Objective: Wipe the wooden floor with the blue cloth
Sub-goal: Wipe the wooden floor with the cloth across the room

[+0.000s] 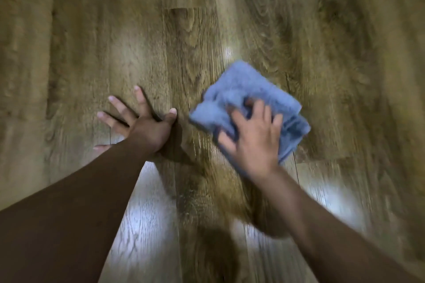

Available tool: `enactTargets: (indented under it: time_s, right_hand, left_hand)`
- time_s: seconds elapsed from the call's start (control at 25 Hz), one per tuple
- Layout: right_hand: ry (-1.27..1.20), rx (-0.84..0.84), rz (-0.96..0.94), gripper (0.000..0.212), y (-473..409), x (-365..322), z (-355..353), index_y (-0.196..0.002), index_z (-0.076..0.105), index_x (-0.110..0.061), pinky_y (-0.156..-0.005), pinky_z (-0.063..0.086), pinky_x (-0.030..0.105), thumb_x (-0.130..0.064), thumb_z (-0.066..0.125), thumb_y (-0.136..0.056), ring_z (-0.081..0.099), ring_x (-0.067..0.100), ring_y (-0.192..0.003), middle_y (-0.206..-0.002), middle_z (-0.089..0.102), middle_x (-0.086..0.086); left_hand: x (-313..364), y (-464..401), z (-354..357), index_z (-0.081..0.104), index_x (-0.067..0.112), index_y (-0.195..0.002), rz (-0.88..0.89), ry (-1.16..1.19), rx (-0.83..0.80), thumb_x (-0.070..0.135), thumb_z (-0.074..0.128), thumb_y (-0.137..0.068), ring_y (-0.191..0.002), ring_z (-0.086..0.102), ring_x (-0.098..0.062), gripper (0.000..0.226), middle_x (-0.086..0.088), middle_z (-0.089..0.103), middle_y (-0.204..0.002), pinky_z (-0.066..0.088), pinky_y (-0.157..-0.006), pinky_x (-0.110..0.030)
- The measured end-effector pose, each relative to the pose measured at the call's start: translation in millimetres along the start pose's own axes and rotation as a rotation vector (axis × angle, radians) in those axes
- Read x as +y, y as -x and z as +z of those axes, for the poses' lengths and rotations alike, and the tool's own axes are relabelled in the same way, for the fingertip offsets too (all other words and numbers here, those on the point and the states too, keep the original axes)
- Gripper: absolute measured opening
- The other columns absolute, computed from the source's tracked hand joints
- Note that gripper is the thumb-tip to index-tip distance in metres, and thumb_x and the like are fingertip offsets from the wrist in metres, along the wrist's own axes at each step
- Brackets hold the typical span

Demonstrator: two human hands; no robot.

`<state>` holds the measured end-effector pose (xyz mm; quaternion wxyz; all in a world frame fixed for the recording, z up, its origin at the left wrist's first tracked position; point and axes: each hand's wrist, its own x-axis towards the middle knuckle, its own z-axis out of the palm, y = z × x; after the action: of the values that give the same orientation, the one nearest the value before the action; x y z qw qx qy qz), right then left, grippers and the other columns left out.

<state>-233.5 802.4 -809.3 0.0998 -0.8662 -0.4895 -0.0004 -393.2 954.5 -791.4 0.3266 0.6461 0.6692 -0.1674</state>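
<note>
Right of centre, the blue cloth (250,103) lies bunched on the wooden floor (184,37), folded into a loose, rumpled pad with its far corner pointing away from the person and its near edge tucked under the wrist. Its fabric looks soft and thick, a dull grey-blue, with deep creases where the fingers dig in; its outline is smeared by motion blur, so the exact folds cannot be made out. On top of it sits the right hand (253,140), palm down, fingers curled and spread, clutching folds of the cloth and pressing it to the boards. That forearm runs in from the lower right corner, blurred along its length. Just beside the cloth, apart from it, the left hand (142,124) lies flat on the floor with all fingers straight and splayed wide, the thumb pointing toward the cloth, holding nothing. Its arm reaches in from the lower left, straight and in shadow, and the hand casts a dark shadow on the boards to its right. Around both hands the planks show brown grain running away from the person, with pale glare patches between and beside the forearms and a small bright spot just beyond the cloth
</note>
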Motion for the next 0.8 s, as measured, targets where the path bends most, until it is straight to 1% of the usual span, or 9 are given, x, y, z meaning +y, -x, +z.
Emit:
enactTargets:
  time_s: [0.12, 0.24, 0.28, 0.32, 0.4, 0.44, 0.52, 0.64, 0.8]
  right_hand:
    - [-0.035, -0.03, -0.147, 0.061, 84, -8, -2, -0.127, 0.06, -0.034, -0.081, 0.037, 0.045, -0.058, 0.068, -0.071, 0.054, 0.033, -0.094, -0.118, 0.051, 0.008]
    - [-0.021, -0.051, -0.253, 0.06, 95, 32, -7, -0.125, 0.061, -0.034, -0.078, 0.038, 0.045, -0.061, 0.064, -0.072, 0.057, 0.034, -0.091, -0.118, 0.052, 0.008]
    - [-0.021, -0.048, -0.207, 0.058, 87, 44, -9, -0.123, 0.064, -0.033, -0.077, 0.037, 0.045, -0.062, 0.062, -0.073, 0.057, 0.034, -0.092, -0.117, 0.054, 0.009]
    - [-0.014, -0.041, -0.133, 0.056, 73, 56, -12, -0.121, 0.067, -0.031, -0.078, 0.036, 0.045, -0.062, 0.061, -0.075, 0.057, 0.034, -0.094, -0.116, 0.056, 0.01]
    - [0.032, -0.011, -0.031, 0.055, 38, 75, -13, -0.119, 0.069, -0.028, -0.08, 0.036, 0.046, -0.063, 0.059, -0.078, 0.057, 0.036, -0.099, -0.116, 0.057, 0.013]
    - [0.042, -0.005, -0.008, 0.055, 18, 81, -12, -0.119, 0.069, -0.027, -0.082, 0.037, 0.047, -0.063, 0.058, -0.079, 0.057, 0.036, -0.1, -0.118, 0.056, 0.015]
    - [0.041, 0.022, 0.044, 0.053, -21, 87, -10, -0.117, 0.067, -0.026, -0.086, 0.037, 0.049, -0.064, 0.057, -0.08, 0.055, 0.037, -0.105, -0.12, 0.053, 0.015]
    - [0.078, 0.071, 0.124, 0.052, -92, 89, 4, -0.119, 0.062, -0.027, -0.092, 0.037, 0.054, -0.063, 0.057, -0.082, 0.051, 0.037, -0.111, -0.124, 0.05, 0.014]
    - [0.12, 0.06, 0.146, 0.057, -187, 53, 15, -0.125, 0.058, -0.027, -0.097, 0.033, 0.056, -0.065, 0.049, -0.084, 0.048, 0.038, -0.118, -0.132, 0.048, 0.017]
  left_hand:
    - [-1, -5, 2, -0.026, 0.056, -0.149, 0.012, 0.016, 0.033, 0.088, 0.038, -0.083, -0.144, -0.041, -0.04, 0.097, 0.001, -0.045, -0.158, -0.004, -0.111, -0.079]
    - [-4, -7, 12, -0.022, 0.052, -0.152, 0.019, 0.01, 0.091, 0.088, 0.032, -0.083, -0.146, -0.039, -0.04, 0.095, 0.0, -0.042, -0.161, -0.009, -0.106, -0.084]
    - [-5, -5, 17, -0.014, 0.046, -0.158, 0.045, -0.034, 0.176, 0.084, 0.029, -0.085, -0.149, -0.034, -0.04, 0.092, -0.002, -0.035, -0.164, -0.011, -0.104, -0.085]
    - [-3, -8, 24, 0.003, 0.034, -0.162, 0.122, -0.088, 0.28, 0.078, 0.028, -0.088, -0.153, -0.024, -0.039, 0.089, -0.006, -0.023, -0.169, -0.013, -0.103, -0.083]
    - [12, -24, 29, 0.04, 0.01, -0.144, 0.334, -0.166, 0.482, 0.06, 0.031, -0.094, -0.158, -0.003, -0.033, 0.071, -0.013, 0.008, -0.171, -0.013, -0.108, -0.078]
    - [22, -34, 27, 0.045, 0.006, -0.137, 0.398, -0.165, 0.546, 0.056, 0.03, -0.096, -0.158, 0.003, -0.029, 0.066, -0.014, 0.017, -0.169, -0.012, -0.11, -0.077]
    - [35, -54, 25, 0.042, 0.01, -0.145, 0.403, -0.158, 0.589, 0.058, 0.023, -0.098, -0.157, 0.009, -0.027, 0.069, -0.012, 0.022, -0.168, -0.006, -0.113, -0.078]
    - [38, -71, 34, 0.035, 0.025, -0.15, 0.384, -0.175, 0.647, 0.059, 0.025, -0.099, -0.156, 0.013, -0.026, 0.063, -0.008, 0.025, -0.166, -0.002, -0.113, -0.077]
    - [40, -66, 30, 0.033, 0.026, -0.152, 0.368, -0.179, 0.613, 0.057, 0.027, -0.099, -0.157, 0.007, -0.027, 0.062, -0.009, 0.019, -0.168, -0.005, -0.115, -0.074]
